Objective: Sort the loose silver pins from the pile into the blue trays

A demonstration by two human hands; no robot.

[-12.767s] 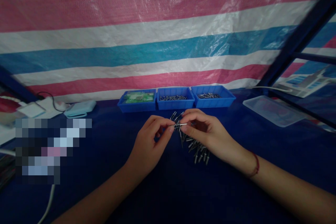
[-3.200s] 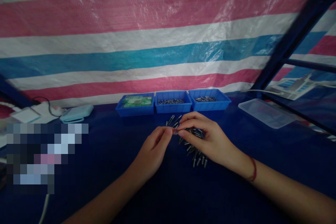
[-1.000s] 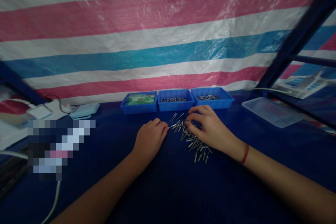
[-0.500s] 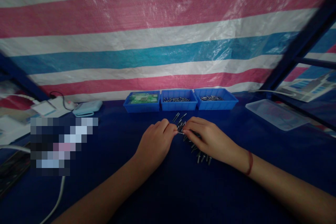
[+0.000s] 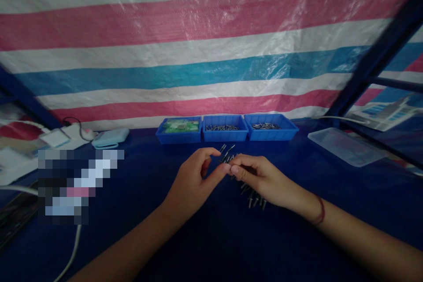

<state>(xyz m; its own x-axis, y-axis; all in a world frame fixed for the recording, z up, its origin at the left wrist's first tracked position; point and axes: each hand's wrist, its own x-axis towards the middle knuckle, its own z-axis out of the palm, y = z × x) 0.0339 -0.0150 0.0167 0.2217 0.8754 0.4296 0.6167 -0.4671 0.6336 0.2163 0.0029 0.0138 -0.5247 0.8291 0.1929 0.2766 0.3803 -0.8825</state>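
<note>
Several metal rivets point(image 5: 257, 202) lie in a loose pile on the dark blue table point(image 5: 198, 238), partly under my right hand. My left hand point(image 5: 194, 176) has its thumb and forefinger spread apart, the thumb tip close to the right fingertips. The fingers of my right hand point(image 5: 264, 178) are pinched together above the pile; what they hold, if anything, is too small and hidden to make out. Two more rivets point(image 5: 230, 149) lie just beyond the fingertips.
Three blue trays stand at the back: one with green packets point(image 5: 180, 125), a middle one point(image 5: 224, 136) and a right one point(image 5: 272, 135) with metal pieces. A clear plastic lid point(image 5: 345, 146) lies right; a light blue case point(image 5: 110, 138) and white cable point(image 5: 74, 246) are left.
My left thumb and forefinger have opened from a pinch on a thin metal piece. My right hand stays closed near the same spot, its fingertips now turned slightly.
</note>
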